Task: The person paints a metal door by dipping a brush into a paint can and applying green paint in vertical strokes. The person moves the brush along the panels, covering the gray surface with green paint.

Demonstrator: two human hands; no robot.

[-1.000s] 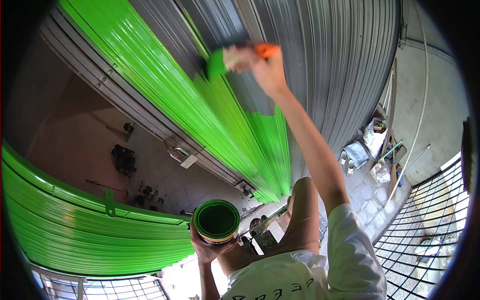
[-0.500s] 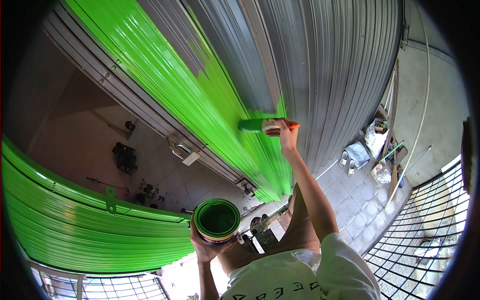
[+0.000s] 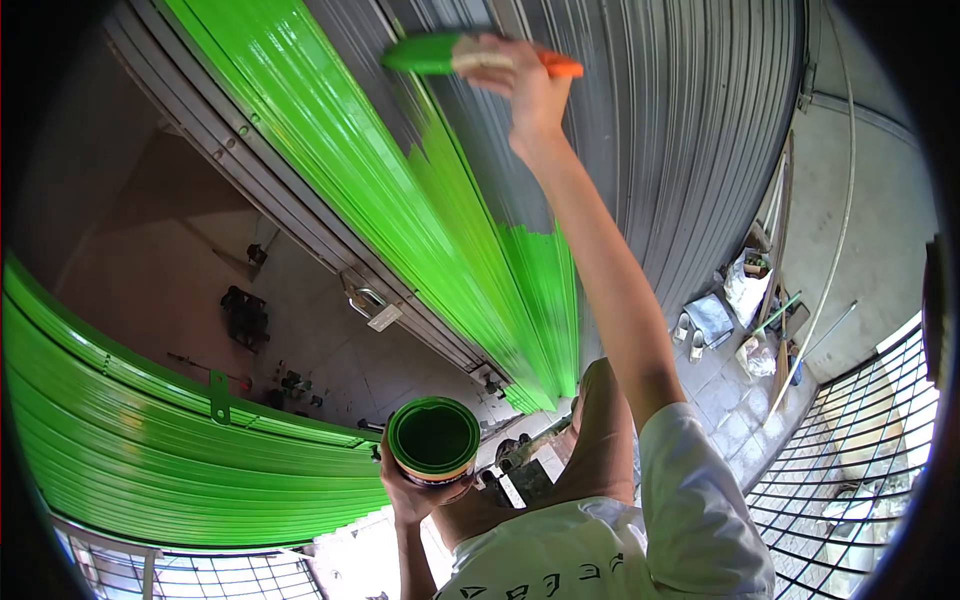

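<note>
My right hand [image 3: 515, 85] is wrapped round a paintbrush [image 3: 425, 55] with an orange handle end and green-coated bristles, raised high against the ribbed metal shutter [image 3: 660, 130]. The brush is slightly blurred, its tip over the bare grey part beside a green stripe. Glossy green paint covers the shutter's left strip, and a lower patch ends in a ragged edge below my forearm. Low in front of my body, my left hand [image 3: 425, 497] grips an open paint can [image 3: 434, 437] from below and the side. Green coats the can's inner wall and rim.
A padlock [image 3: 380, 312] hangs at the shutter's edge. Green slatted panel [image 3: 200, 460] curves along the lower left. At right, bags [image 3: 748, 285], white shoes [image 3: 690, 335] and poles lie by the wall, near a black metal grille [image 3: 850, 450].
My right hand has swept the paintbrush upward and a little left along the shutter, away from the lower green patch. My left hand holds the can nearly still.
</note>
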